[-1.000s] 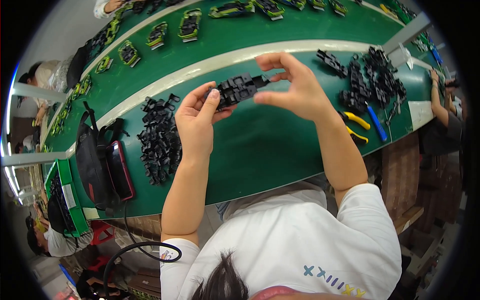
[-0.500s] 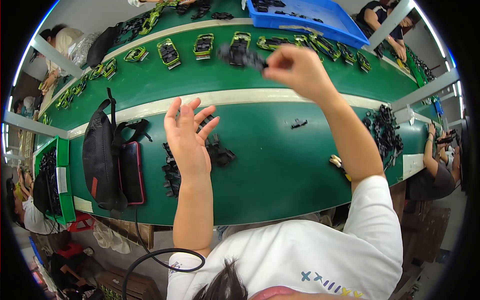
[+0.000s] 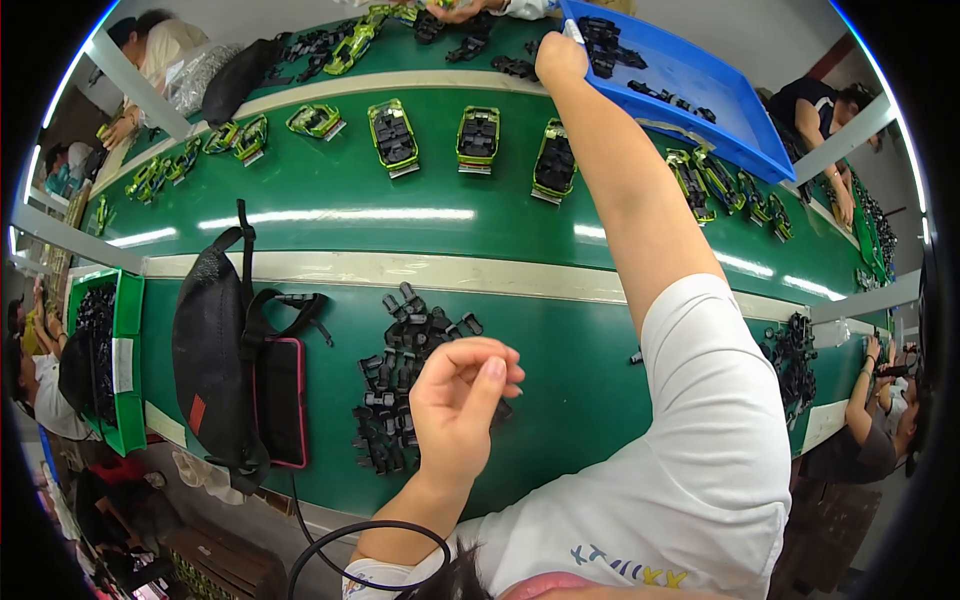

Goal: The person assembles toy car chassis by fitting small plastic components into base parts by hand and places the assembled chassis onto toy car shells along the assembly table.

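Note:
My right hand (image 3: pixel 563 60) is stretched far across the bench to the left wall of a blue tray (image 3: pixel 690 133). Its back faces me and hides the fingers, so whether it grips anything does not show. Inside the tray lie loose black plastic parts (image 3: pixel 606 45). Nearer me, my left hand (image 3: pixel 455 405) hovers over the green table with fingers loosely curled, thumb against them, and nothing visible inside. Just beside and partly behind it spreads a pile of small black plastic parts (image 3: pixel 385 400).
Yellow-green and black toy-car-like shells (image 3: pixel 393 138) line the far green strip. At left are a black bag (image 3: pixel 210 340), a red-edged phone (image 3: pixel 280 400) and a green crate (image 3: pixel 125 350). More black parts (image 3: pixel 793 370) lie right. Other people work around the benches.
My right hand has gone from above the shells to the blue tray; the blurred dark part it held is no longer visible. My left hand has lowered and curled its fingers. The view has shifted.

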`<state>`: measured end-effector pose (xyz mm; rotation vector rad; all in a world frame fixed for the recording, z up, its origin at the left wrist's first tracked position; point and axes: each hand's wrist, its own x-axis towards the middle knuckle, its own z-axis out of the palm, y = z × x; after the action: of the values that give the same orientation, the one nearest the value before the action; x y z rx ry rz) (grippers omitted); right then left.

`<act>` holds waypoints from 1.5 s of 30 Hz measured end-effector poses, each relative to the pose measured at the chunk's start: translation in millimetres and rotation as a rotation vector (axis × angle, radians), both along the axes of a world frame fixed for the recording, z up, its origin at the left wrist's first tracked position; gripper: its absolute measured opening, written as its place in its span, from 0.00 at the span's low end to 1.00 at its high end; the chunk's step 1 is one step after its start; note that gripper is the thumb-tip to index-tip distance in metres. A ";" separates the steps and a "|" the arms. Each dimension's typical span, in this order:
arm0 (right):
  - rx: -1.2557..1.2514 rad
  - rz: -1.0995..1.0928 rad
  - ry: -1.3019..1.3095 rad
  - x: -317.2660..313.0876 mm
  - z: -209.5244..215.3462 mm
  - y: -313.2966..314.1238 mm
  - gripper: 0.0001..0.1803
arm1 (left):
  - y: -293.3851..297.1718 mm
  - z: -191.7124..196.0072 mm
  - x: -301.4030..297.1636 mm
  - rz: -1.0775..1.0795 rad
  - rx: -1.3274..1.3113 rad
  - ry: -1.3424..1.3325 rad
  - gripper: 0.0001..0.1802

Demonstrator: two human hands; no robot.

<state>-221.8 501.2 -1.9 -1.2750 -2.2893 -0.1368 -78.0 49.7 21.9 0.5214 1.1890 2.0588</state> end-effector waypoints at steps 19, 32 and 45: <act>-0.269 0.811 -0.090 108.7 59.7 -202.4 0.10 | -0.2 4.3 -25.7 0.442 0.102 0.086 0.06; -0.399 0.949 0.228 397.8 27.2 -393.0 0.16 | 33.7 -23.5 -7.8 0.385 0.038 0.289 0.04; -0.689 -0.931 0.378 795.0 -282.6 -464.0 0.10 | 37.8 -50.7 61.9 0.105 -0.065 1.042 0.07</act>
<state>573.2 37.2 -284.5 -2.3824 -1.2880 0.5726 -16.1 87.5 -28.8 1.6411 1.8509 1.8093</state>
